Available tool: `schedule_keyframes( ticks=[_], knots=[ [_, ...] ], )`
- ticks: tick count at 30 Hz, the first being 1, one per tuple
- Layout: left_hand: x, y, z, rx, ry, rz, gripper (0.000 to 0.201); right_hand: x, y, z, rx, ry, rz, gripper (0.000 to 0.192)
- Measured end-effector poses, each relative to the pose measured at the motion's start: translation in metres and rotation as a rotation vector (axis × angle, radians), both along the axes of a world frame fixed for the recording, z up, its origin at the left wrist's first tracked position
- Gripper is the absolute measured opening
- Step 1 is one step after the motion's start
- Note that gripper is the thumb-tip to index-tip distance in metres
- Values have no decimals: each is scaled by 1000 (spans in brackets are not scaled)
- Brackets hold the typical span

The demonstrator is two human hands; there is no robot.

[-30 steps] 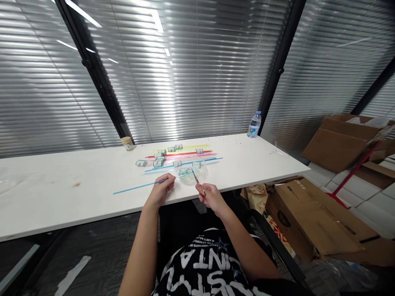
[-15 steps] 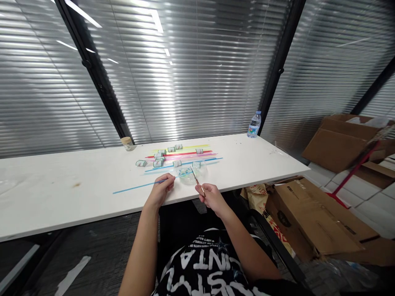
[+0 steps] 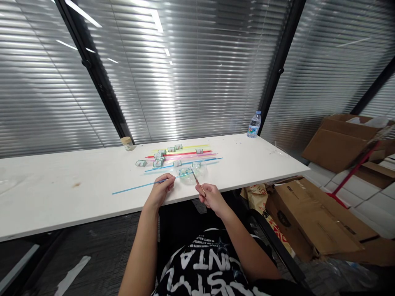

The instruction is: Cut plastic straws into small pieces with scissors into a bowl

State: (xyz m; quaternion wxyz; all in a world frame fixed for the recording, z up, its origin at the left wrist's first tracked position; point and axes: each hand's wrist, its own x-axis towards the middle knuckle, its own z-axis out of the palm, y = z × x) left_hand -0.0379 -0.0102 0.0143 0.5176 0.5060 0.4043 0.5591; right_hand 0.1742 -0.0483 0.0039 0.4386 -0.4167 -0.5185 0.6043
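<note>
My left hand (image 3: 161, 190) pinches a long thin blue straw (image 3: 135, 186) that runs left across the white table (image 3: 61, 193). Its right end reaches over a clear round dish (image 3: 189, 176). My right hand (image 3: 211, 197) grips small scissors (image 3: 196, 179), blades pointing up and left at the straw's tip above the dish. Beyond the dish lie more straws in yellow, red, pink and blue (image 3: 182, 157), with several small green-patterned rolls (image 3: 158, 163) among them.
A water bottle (image 3: 254, 124) stands at the table's far right corner and a small tan jar (image 3: 127, 143) at the back. Cardboard boxes (image 3: 311, 213) and a red-handled tool (image 3: 352, 172) crowd the floor to the right. Window blinds close off the far side.
The blue straw has slid slightly to the left in my left hand. Both hands and the scissors stay almost where they were.
</note>
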Motion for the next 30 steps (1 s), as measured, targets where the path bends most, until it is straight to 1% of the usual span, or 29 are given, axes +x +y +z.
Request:
schedule_keyframes(
  ticks=[7, 13, 18, 24, 30],
  knots=[
    [-1, 2, -2, -1, -9, -11, 28, 1, -1, 4, -2, -41, -6, 48],
    [1, -1, 3, -33, -19, 10, 29, 0, -1, 0, -61, 7, 10, 48],
    [3, -1, 3, -22, -49, 5, 30, -2, -1, 0, -58, 28, 36, 49],
    [1, 0, -1, 13, 26, -16, 28, -3, -1, 0, -31, -22, -1, 50],
    [0, 0, -1, 32, 73, -28, 30, -2, 1, -3, 3, -54, -19, 50]
  ],
)
